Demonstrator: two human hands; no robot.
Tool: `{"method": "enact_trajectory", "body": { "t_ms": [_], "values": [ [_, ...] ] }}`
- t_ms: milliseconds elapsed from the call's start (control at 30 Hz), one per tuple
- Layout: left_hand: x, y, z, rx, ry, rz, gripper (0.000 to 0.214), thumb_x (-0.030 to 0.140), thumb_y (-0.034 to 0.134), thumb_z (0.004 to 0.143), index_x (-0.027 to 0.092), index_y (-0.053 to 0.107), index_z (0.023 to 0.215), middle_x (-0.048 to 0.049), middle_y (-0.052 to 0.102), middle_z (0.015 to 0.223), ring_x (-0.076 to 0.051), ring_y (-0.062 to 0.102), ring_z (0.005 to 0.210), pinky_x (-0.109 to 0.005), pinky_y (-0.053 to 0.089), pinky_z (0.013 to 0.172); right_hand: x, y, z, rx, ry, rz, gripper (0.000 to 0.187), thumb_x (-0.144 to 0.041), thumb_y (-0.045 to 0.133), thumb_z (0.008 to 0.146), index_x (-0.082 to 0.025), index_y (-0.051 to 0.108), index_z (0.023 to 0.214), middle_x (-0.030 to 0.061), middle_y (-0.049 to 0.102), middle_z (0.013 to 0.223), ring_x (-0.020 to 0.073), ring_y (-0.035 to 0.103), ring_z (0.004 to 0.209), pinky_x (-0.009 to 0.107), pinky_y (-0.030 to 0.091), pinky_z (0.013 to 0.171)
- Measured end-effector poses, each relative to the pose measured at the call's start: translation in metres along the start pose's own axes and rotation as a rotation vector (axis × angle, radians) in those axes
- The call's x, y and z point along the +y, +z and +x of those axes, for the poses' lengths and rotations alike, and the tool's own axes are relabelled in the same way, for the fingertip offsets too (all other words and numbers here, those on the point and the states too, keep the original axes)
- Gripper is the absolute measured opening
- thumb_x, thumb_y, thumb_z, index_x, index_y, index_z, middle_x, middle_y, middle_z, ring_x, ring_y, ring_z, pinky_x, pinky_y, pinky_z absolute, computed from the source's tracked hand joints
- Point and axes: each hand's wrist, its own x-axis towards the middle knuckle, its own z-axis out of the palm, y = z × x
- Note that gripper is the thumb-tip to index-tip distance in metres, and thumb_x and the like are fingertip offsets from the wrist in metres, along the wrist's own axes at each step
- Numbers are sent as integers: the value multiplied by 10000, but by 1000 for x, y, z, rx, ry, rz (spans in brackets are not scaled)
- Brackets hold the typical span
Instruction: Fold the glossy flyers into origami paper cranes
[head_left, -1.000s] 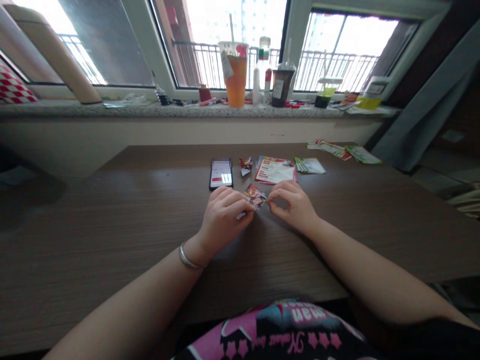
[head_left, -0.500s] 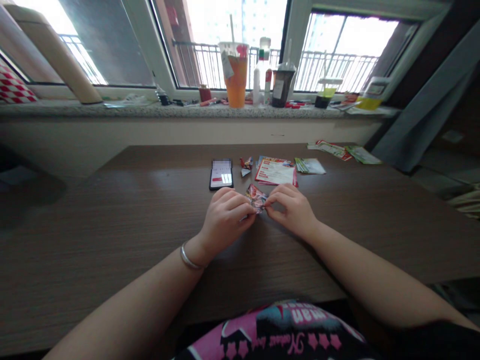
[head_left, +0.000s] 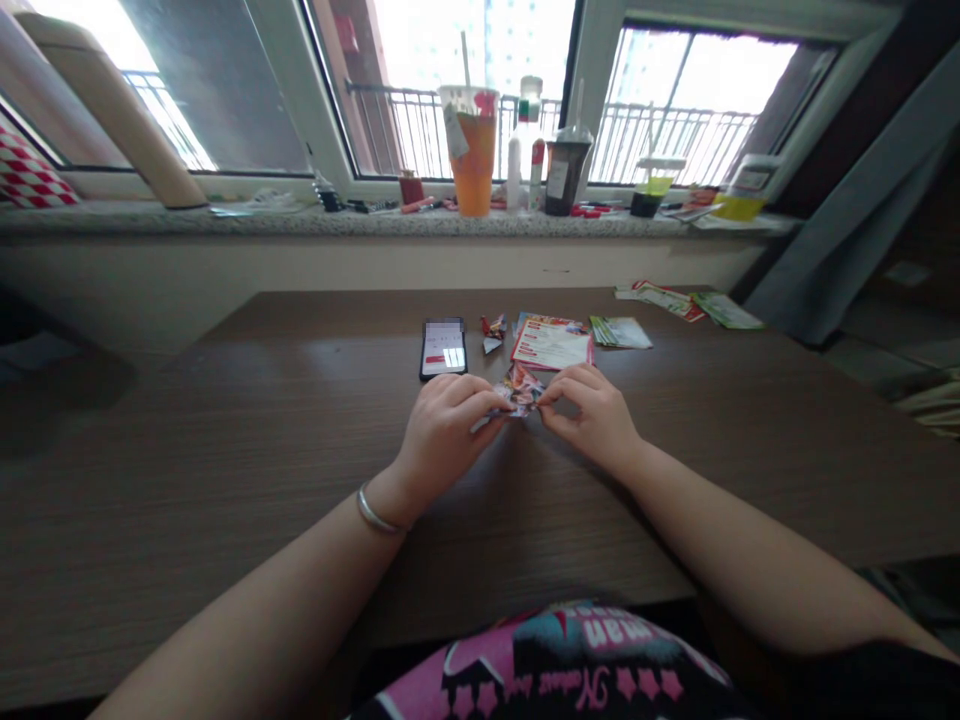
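Observation:
Between my hands is a small piece of folded, colourfully printed paper (head_left: 520,388), creased into several facets. My left hand (head_left: 450,422) pinches its left side between thumb and fingers; a silver bangle circles that wrist. On the opposite side, my right hand (head_left: 589,412) grips the paper's right corner with thumb and forefinger. Just beyond sits a smaller folded paper piece (head_left: 493,335) in red, blue and white. A stack of printed sheets with red edges (head_left: 553,342) lies behind my right hand. The fingertips hide part of the paper's edges.
A phone with a lit screen (head_left: 443,348) lies beyond my left hand. To the right are a stack of green-white cards (head_left: 621,332) and more printed papers (head_left: 667,299). On the windowsill (head_left: 360,223) stand an orange drink cup (head_left: 474,160), a dark drink cup (head_left: 562,175) and bottles.
The folded paper has shifted slightly right and away from me, and its facets are spread a little wider. My hands have drawn slightly further apart, both still pinching it.

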Motion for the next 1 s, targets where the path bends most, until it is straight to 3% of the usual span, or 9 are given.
{"method": "enact_trajectory", "body": {
  "t_ms": [267, 567, 767, 1000],
  "values": [
    [-11, 4, 1, 138, -292, -215, 94, 183, 652, 809, 195, 679, 898, -33, 568, 877, -167, 545, 856, -306, 474, 789, 2, 0, 1, 6, 12, -20, 94, -129, 623, 774, -216, 603, 745, 28, 635, 801, 189, 588, 823, 315, 485, 774],
    [-4, 2, 2, 8, -632, -631, 196, 317, 532, 855, 161, 632, 919, -3, 571, 720, -127, 532, 643, -228, 408, 561, 2, 0, -1, -111, 16, -50, 71, -150, 614, 791, -213, 610, 761, 35, 631, 820, 197, 568, 850, 326, 481, 784],
    [-8, 5, 2, 33, -571, -488, 137, 295, 587, 828, 163, 615, 849, -7, 597, 777, -116, 524, 643, -236, 437, 597, 2, 0, -1, -192, -1, -11, 55, -184, 613, 834, -224, 645, 817, 39, 659, 879, 197, 576, 895, 329, 486, 812],
    [-6, 4, 0, -15, -341, -246, 116, 133, 553, 810, 178, 613, 897, -20, 611, 866, -146, 567, 783, -276, 471, 723, 0, 0, -1, -101, 58, -13, 125, -211, 604, 848, -236, 662, 955, 54, 658, 972, 209, 588, 956, 368, 492, 881]
  ]
}}
